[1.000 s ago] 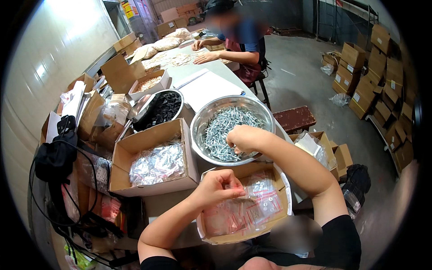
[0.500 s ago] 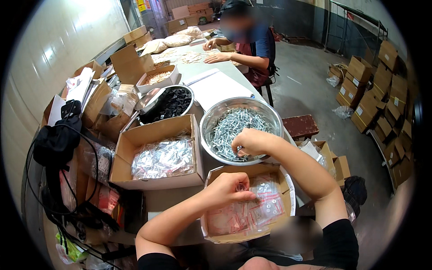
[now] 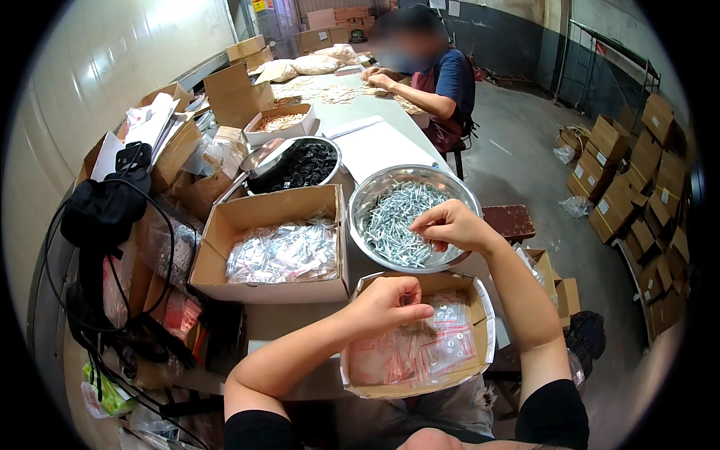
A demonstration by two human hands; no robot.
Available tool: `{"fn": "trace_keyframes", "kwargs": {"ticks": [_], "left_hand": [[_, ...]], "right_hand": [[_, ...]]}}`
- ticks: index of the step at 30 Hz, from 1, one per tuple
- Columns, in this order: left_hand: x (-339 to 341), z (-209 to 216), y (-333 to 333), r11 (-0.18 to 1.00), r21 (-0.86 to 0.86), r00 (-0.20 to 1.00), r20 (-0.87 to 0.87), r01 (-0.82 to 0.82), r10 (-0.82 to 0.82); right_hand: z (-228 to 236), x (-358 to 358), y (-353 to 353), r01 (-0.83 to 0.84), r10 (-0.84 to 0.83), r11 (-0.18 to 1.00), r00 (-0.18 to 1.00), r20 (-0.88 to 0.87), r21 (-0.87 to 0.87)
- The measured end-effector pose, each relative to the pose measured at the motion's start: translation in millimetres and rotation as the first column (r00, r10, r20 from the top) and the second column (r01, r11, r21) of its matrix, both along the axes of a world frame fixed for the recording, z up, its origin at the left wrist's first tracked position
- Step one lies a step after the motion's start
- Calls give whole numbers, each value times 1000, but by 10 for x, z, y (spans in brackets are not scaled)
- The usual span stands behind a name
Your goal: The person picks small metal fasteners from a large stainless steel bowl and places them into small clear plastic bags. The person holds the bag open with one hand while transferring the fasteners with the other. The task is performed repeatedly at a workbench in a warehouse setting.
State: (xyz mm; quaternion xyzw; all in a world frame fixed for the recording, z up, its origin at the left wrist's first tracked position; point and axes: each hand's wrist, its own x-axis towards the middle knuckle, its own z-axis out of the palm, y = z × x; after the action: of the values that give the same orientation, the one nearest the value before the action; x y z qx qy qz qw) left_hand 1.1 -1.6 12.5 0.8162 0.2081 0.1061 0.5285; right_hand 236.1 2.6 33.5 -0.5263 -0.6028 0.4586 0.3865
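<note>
My right hand (image 3: 454,226) hovers over the right side of a steel bowl (image 3: 471,204) heaped with silvery screws (image 3: 397,214). Its fingertips are pinched together; whatever they hold is too small to make out. My left hand (image 3: 391,306) is curled, thumb pointing right, above a shallow cardboard tray (image 3: 481,330). The fingers hide what it grips, if anything. Inside the tray lie small clear bags (image 3: 448,346) with red edges, some with small round pieces in them. Left of the bowl, an open cardboard box (image 3: 225,262) holds a pile of filled clear bags (image 3: 285,253).
A bowl of black parts (image 3: 300,163) and a white box of small tan pieces (image 3: 279,121) stand behind. White paper (image 3: 382,146) lies on the table. A co-worker (image 3: 442,82) sits at its far right side. Cartons (image 3: 611,139) are stacked at right; cables and a black bag (image 3: 105,217) hang left.
My right hand has lifted off the screws and drawn back to the right, fingertips still together. My left hand has stayed over the tray. The view has shifted slightly; the co-worker's hands have come together.
</note>
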Motion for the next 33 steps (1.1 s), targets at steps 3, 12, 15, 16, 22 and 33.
{"fn": "trace_keyframes", "kwargs": {"ticks": [3, 12, 15, 16, 22, 33], "left_hand": [[-7, 14, 4, 1000, 8, 1000, -10, 3, -3], [11, -36, 12, 997, -76, 1000, 6, -23, 23], [33, -58, 8, 985, -165, 999, 19, -44, 47], [28, -53, 12, 979, -195, 998, 20, -56, 61], [55, -19, -34, 882, -471, 983, 146, -32, 113], [41, -29, -9, 879, -473, 989, 150, 56, 18]], "right_hand": [[-47, 8, -19, 89, -89, 996, 996, 0, 30], [-70, 5, -88, 115, -106, 992, 982, -157, 44], [-7, -4, -190, 74, -62, 997, 962, -267, 37], [54, -33, -247, 34, -23, 999, 958, -285, 34], [145, -205, -447, -256, 268, 963, 940, -212, 83], [187, -453, -535, -266, 220, 884, 962, 159, 385]]}}
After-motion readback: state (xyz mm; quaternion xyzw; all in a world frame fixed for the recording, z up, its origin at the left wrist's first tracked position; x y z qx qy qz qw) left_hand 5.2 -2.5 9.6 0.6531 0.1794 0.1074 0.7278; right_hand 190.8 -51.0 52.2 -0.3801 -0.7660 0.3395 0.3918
